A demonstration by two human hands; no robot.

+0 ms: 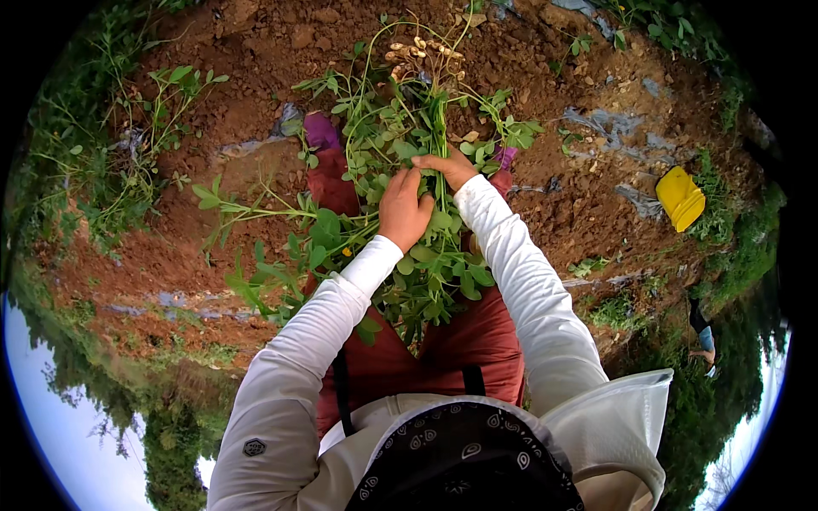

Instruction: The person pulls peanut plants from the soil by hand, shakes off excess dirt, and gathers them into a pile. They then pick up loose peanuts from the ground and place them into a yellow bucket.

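Observation:
A bundle of uprooted peanut plants (439,226) hangs between my legs, its leaves toward me and its stems pointing away. At its far end a cluster of pale peanut pods (413,51) shows among the roots, above the brown soil. My left hand (404,207) is closed round the stems in the middle of the bundle. Just beyond it on the right, my right hand (452,168) grips the green stems, its fingers partly hidden by leaves. The two hands almost touch.
Brown, cloddy soil (247,64) surrounds me, with torn grey plastic film (609,123) in it. A yellow container (680,199) lies at the right. Green plants (166,111) grow at the left. My purple shoes (321,130) stand under the foliage. Another person's arm (703,332) shows at the far right.

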